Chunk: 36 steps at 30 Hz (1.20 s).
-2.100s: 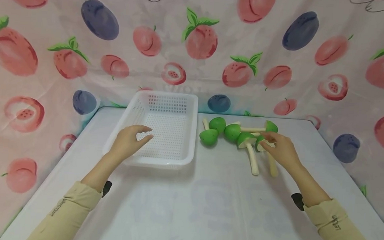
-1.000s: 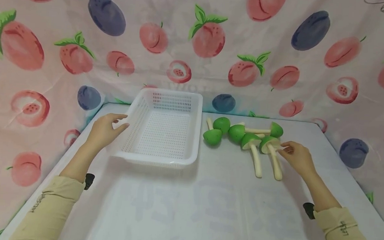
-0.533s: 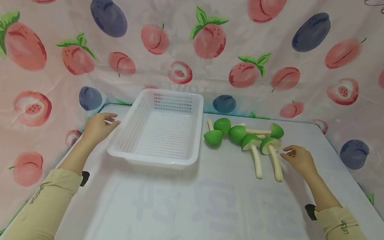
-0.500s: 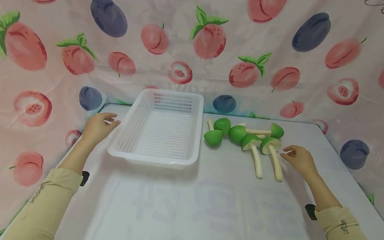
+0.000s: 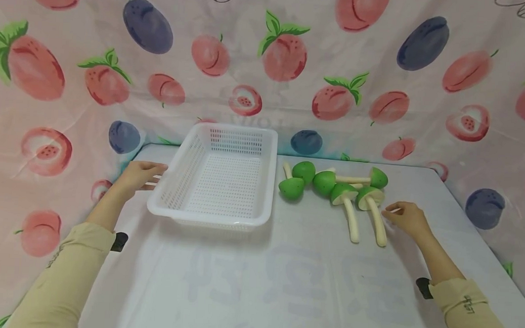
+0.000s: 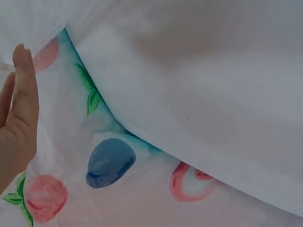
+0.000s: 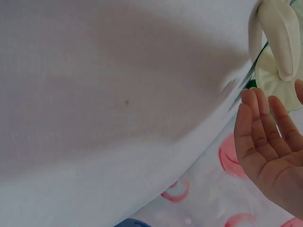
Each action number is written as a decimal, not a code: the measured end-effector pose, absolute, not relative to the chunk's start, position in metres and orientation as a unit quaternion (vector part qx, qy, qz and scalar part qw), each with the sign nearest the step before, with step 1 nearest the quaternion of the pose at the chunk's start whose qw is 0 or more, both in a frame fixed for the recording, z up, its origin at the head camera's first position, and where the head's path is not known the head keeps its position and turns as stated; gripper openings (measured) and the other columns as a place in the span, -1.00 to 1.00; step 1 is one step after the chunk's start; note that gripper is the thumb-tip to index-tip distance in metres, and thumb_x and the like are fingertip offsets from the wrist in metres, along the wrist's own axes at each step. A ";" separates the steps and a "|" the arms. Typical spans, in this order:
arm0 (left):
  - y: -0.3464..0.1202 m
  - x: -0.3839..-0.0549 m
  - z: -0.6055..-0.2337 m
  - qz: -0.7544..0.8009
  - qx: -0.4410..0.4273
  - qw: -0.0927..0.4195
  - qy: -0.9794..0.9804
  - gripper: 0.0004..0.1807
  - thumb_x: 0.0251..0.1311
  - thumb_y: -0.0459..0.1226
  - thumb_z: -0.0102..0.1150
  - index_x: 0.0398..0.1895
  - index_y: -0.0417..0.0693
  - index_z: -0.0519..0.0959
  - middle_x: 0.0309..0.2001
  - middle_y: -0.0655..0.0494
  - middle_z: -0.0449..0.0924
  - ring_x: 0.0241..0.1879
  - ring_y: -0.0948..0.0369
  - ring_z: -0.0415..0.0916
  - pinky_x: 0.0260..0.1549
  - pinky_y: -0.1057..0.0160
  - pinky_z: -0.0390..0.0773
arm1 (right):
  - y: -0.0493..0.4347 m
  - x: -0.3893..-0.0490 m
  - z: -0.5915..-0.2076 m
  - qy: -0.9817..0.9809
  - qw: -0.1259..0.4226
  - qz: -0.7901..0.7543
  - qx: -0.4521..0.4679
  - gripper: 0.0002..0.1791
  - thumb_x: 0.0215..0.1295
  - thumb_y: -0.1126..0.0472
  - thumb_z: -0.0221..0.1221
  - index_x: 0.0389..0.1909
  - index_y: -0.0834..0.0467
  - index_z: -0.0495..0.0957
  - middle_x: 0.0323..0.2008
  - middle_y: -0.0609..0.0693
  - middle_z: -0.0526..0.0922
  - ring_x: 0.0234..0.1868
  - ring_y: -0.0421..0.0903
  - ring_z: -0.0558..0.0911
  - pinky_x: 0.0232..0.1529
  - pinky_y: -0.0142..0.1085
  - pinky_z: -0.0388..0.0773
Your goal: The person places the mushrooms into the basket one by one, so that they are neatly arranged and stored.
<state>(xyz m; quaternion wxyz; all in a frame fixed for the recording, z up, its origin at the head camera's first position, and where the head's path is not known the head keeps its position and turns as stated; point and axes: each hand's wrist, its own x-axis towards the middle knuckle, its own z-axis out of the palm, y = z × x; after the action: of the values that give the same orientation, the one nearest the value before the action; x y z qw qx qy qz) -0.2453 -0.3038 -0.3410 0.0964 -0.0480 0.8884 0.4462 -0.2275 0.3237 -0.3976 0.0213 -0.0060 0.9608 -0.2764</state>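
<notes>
From the head, we are looking forward and down over the desk (image 5: 238,286), with the left hand (image 5: 136,176) and right hand (image 5: 407,218) ahead. From each wrist, we are looking closely past that hand, catching the printed cloth (image 5: 250,59) beyond. Head and right-wrist views are sharing the mushroom (image 5: 369,199) just beside the right hand.

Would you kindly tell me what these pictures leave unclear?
Head: left sleeve lettering, too small to read.
Head: one mushroom stem, partly hidden by a green cap.
Left wrist: left hand, cut off by left edge.
Right wrist: one mushroom, cut off by right edge.
</notes>
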 end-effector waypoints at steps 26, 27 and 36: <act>-0.309 -0.252 -0.341 0.510 -0.112 0.210 0.827 -0.25 0.33 -0.12 0.02 0.41 -0.36 0.02 -0.40 0.40 0.45 -0.40 0.48 0.48 -0.30 0.49 0.54 | 0.318 -0.249 -0.404 0.904 0.137 -0.400 0.065 -0.35 0.35 0.02 0.04 0.10 0.58 0.30 -0.40 -0.03 0.56 -0.45 -0.33 0.49 -0.36 -0.40 0.57; -0.309 -0.252 -0.342 0.517 -0.112 0.213 0.821 -0.25 0.34 -0.12 0.01 0.42 -0.36 0.00 -0.41 0.41 0.45 -0.40 0.49 0.49 -0.30 0.49 0.55 | 0.318 -0.249 -0.404 0.903 0.139 -0.401 0.066 -0.35 0.36 0.02 0.03 0.11 0.59 0.30 -0.41 -0.03 0.56 -0.45 -0.32 0.49 -0.36 -0.40 0.57; -0.307 -0.251 -0.342 0.531 -0.111 0.216 0.812 -0.25 0.34 -0.13 0.01 0.41 -0.39 0.00 -0.42 0.42 0.46 -0.40 0.48 0.50 -0.29 0.49 0.56 | 0.320 -0.251 -0.405 0.893 0.161 -0.413 0.077 -0.35 0.38 0.02 0.00 0.15 0.57 0.26 -0.41 -0.09 0.50 -0.41 -0.28 0.47 -0.36 -0.39 0.56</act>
<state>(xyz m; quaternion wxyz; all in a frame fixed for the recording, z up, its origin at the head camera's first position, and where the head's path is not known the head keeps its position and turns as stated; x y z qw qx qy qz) -0.2512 -0.3072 -0.3421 0.2162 -0.1109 0.8115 0.5314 -0.2512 0.3201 -0.4054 0.1607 0.0770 0.8931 -0.4131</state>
